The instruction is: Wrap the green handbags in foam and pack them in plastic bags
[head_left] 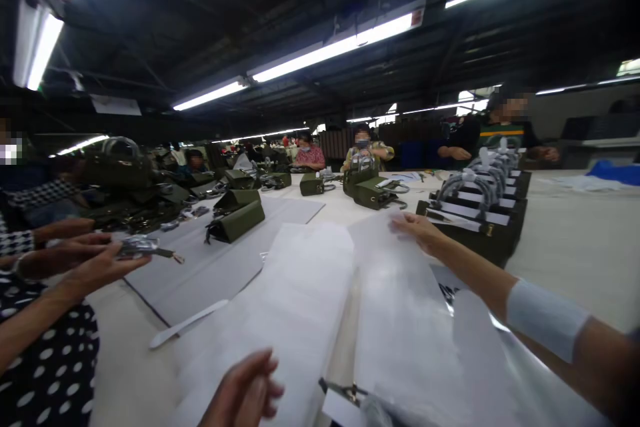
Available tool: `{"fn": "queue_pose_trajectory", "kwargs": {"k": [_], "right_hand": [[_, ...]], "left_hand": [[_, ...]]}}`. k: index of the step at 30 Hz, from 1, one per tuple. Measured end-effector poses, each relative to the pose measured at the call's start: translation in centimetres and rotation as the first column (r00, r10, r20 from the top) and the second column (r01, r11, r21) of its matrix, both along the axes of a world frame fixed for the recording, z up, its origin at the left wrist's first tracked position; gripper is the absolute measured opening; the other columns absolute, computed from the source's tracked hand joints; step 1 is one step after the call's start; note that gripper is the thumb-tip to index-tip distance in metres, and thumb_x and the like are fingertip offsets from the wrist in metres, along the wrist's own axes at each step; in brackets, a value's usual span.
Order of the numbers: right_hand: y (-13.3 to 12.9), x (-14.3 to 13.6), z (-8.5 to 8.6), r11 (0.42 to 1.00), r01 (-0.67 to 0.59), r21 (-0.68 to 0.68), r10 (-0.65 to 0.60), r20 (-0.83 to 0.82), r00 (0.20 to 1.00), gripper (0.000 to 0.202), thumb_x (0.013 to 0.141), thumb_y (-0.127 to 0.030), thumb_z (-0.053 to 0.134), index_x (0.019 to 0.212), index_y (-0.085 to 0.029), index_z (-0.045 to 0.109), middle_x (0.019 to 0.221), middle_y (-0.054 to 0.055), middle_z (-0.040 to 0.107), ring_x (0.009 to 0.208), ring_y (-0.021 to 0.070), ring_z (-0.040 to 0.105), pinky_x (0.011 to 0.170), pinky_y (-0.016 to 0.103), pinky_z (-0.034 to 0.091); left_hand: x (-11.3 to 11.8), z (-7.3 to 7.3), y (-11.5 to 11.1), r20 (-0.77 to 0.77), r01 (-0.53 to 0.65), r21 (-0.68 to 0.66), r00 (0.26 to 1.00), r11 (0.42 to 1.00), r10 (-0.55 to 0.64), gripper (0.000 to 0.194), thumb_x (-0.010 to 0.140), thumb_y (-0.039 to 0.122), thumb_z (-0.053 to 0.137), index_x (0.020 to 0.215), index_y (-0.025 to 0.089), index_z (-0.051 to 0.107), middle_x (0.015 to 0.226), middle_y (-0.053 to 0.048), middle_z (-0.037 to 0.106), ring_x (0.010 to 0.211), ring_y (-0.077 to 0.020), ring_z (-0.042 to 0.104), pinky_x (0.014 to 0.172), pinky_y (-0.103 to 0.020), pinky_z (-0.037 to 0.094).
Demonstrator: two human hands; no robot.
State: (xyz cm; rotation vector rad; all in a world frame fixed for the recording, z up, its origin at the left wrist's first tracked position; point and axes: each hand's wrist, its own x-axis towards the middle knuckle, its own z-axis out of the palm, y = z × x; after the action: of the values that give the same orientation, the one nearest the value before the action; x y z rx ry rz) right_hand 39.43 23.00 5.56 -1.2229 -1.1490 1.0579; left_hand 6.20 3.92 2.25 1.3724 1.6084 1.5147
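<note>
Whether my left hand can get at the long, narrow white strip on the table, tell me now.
Probably yes. The left hand looks empty, and only a flat white sheet seems to lie between it and the strip; nothing upright appears in the way.

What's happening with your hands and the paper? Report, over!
Left hand loosely open, over white paper. Right hand at far end of second sheet, grip unclear. Row of bags close by on the right. Over.

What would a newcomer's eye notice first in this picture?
Probably the long white sheets in the middle, with the right hand at the far end of one. After that, perhaps the row of dark green bags at the right and the bright tube lights overhead.
</note>
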Motion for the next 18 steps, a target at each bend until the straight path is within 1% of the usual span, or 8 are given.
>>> {"fn": "queue_pose_trajectory", "kwargs": {"k": [1,3,7,9,11,14,16,18], "right_hand": [[-0.5,-0.8,1.2,0.999,-0.040,0.030,0.041,-0.019,0.999,0.019,0.079,-0.023,0.060,0.095,-0.014,0.058,0.077,0.003,0.062,0.059,0.0081,0.057,0.050,0.017,0.046],[-2.3,-2.6,3.5,0.989,-0.114,0.089,0.119,-0.044,0.992,0.022,0.076,-0.027,0.063,0.095,-0.015,0.059,0.081,0.005,0.064,0.065,0.0107,0.061,0.053,0.018,0.048],[-8.3,-5.8,7.2,0.921,-0.346,0.177,0.362,-0.065,0.930,0.030,0.075,-0.036,0.063,0.095,-0.015,0.058,0.090,0.008,0.066,0.079,0.0174,0.064,0.070,0.028,0.053],[-11.0,-6.8,8.3,0.840,-0.510,0.186,0.528,-0.061,0.847,0.032,0.076,-0.039,0.062,0.097,-0.015,0.058,0.090,0.008,0.066,0.077,0.0164,0.064,0.071,0.028,0.052],[-12.8,-7.3,8.9,0.771,-0.609,0.185,0.620,0.002,0.785,0.033,0.078,-0.040,0.059,0.098,-0.015,0.058,0.085,0.007,0.066,0.071,0.0141,0.064,0.065,0.025,0.052],[-13.7,-7.3,8.9,0.735,-0.641,0.221,0.610,0.198,0.767,0.033,0.080,-0.043,0.054,0.092,-0.012,0.059,0.077,0.006,0.065,0.063,0.0124,0.061,0.058,0.023,0.050],[-13.6,-7.0,8.9,0.730,-0.628,0.272,0.563,0.283,0.777,0.032,0.080,-0.041,0.054,0.088,-0.012,0.060,0.077,0.006,0.063,0.063,0.0123,0.060,0.057,0.023,0.049],[-13.5,-6.6,9.1,0.749,-0.566,0.345,0.478,0.312,0.821,0.027,0.076,-0.038,0.060,0.084,-0.012,0.062,0.089,0.009,0.062,0.073,0.0133,0.060,0.060,0.023,0.048]], "left_hand": [[0.8,1.3,0.6,0.032,0.043,-0.015,0.999,0.999,-0.042,0.041,0.078,0.053,0.050,0.104,0.021,0.056,0.107,-0.007,0.058,0.086,-0.0213,0.059,0.061,-0.029,0.051],[3.0,4.0,2.4,0.173,0.245,-0.097,0.959,0.965,-0.226,0.049,0.073,0.052,0.056,0.110,0.019,0.053,0.119,-0.011,0.053,0.097,-0.0260,0.057,0.068,-0.032,0.051],[7.7,7.8,5.4,0.349,0.361,0.054,0.866,0.931,-0.357,0.095,0.059,0.048,0.073,0.135,0.020,0.025,0.143,-0.017,0.024,0.129,-0.0332,0.027,0.099,-0.044,0.033],[9.4,8.9,5.6,0.359,0.396,0.156,0.830,0.905,-0.426,0.101,0.059,0.046,0.074,0.138,0.021,0.017,0.143,-0.016,0.024,0.129,-0.0315,0.028,0.101,-0.043,0.031],[10.4,9.5,5.1,0.386,0.461,0.309,0.738,0.832,-0.553,0.095,0.064,0.040,0.072,0.137,0.023,0.015,0.138,-0.014,0.035,0.122,-0.0271,0.041,0.097,-0.039,0.037],[11.2,10.0,3.8,0.425,0.478,0.462,0.620,0.747,-0.660,0.083,0.070,0.029,0.068,0.135,0.025,0.019,0.125,-0.009,0.051,0.106,-0.0205,0.055,0.089,-0.032,0.044],[11.5,10.1,3.2,0.417,0.469,0.440,0.649,0.766,-0.637,0.067,0.073,0.028,0.065,0.131,0.020,0.031,0.114,-0.009,0.058,0.095,-0.0190,0.059,0.082,-0.030,0.047],[11.6,10.3,2.9,0.370,0.483,0.391,0.696,0.783,-0.615,0.050,0.074,0.031,0.062,0.119,0.013,0.047,0.101,-0.010,0.063,0.082,-0.0177,0.062,0.073,-0.028,0.049]]}}
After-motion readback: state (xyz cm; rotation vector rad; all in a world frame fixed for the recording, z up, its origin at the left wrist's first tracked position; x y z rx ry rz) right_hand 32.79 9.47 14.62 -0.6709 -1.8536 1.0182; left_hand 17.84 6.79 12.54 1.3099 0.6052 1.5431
